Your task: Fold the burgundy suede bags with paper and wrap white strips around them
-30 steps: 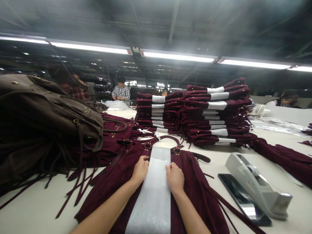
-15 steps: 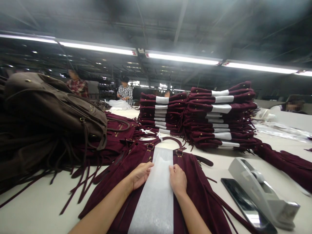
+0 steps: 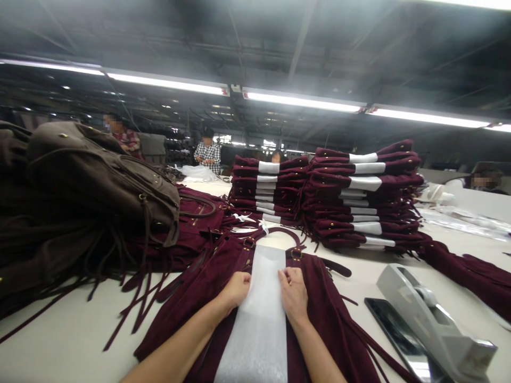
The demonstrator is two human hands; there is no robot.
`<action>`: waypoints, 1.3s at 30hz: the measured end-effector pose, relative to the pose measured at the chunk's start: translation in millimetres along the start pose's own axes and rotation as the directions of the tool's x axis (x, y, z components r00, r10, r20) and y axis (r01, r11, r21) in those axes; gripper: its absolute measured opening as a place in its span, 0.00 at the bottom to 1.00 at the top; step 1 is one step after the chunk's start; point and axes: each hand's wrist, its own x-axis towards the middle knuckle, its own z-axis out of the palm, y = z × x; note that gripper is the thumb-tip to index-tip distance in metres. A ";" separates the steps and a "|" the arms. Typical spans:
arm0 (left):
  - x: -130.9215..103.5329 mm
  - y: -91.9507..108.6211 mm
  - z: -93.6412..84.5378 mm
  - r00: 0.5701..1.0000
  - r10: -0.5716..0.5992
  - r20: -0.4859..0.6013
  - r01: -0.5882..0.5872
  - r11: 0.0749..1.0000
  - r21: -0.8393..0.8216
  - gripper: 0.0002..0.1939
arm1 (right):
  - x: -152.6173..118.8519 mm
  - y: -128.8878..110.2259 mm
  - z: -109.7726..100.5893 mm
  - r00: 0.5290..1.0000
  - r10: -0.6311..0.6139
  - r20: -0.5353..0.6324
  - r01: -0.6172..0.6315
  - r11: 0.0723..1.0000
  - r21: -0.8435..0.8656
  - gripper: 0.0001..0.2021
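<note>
Midway through wrapping, both hands, left (image 3: 236, 288) and right (image 3: 294, 291), press flat on a white strip (image 3: 259, 314) laid along the maroon bag (image 3: 319, 303) between them; banded stacks (image 3: 359, 197) beyond look finished.

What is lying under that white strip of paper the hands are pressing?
The white paper strip lies on a dark red bag; the bag's covered middle cannot be seen.

Dim hall, hazy glare from the ceiling strip lights (image 3: 303, 100), soft shadows on the table (image 3: 59, 340), edges bent, far workers blurred.
</note>
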 end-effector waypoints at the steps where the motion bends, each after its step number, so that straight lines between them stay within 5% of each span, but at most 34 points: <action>1: -0.5 -0.1 -2.1 1.000 0.007 0.006 -0.007 1.000 0.023 0.14 | 1.7 -0.4 0.1 1.000 -0.016 -0.018 0.016 1.000 0.009 0.12; 8: -0.6 -3.7 -11.4 1.000 0.025 -0.018 -0.022 0.986 0.166 0.10 | 12.2 2.6 7.8 0.994 -0.112 0.001 0.111 0.992 -0.061 0.08; 21: -11.1 4.2 -17.3 0.985 0.120 -0.127 -0.059 0.912 0.407 0.07 | 12.9 2.9 14.1 0.996 -0.075 0.042 0.083 0.970 -0.229 0.08; 26: -25.6 24.8 -21.2 0.923 0.303 -0.238 -0.130 0.827 0.547 0.12 | 13.2 3.4 13.9 0.996 -0.080 0.047 0.089 0.969 -0.232 0.08; 28: -32.7 39.1 -15.7 0.869 0.459 -0.183 -0.265 0.746 0.611 0.16 | 13.3 3.7 13.8 0.995 -0.086 0.051 0.095 0.968 -0.231 0.08; 31: -36.7 51.1 3.8 0.809 0.584 0.073 -0.484 0.590 0.646 0.19 | 12.7 3.6 12.9 0.994 -0.092 0.052 0.101 0.968 -0.230 0.07; 34: -30.7 39.4 25.6 0.831 0.477 0.285 -0.535 0.547 0.644 0.22 | 12.0 2.9 12.2 0.995 -0.087 0.052 0.097 0.969 -0.225 0.07; 39: -20.9 4.2 33.4 0.871 0.290 0.396 -0.490 0.465 0.737 0.30 | 12.7 0.3 12.1 0.998 -0.063 0.027 0.067 0.977 -0.204 0.06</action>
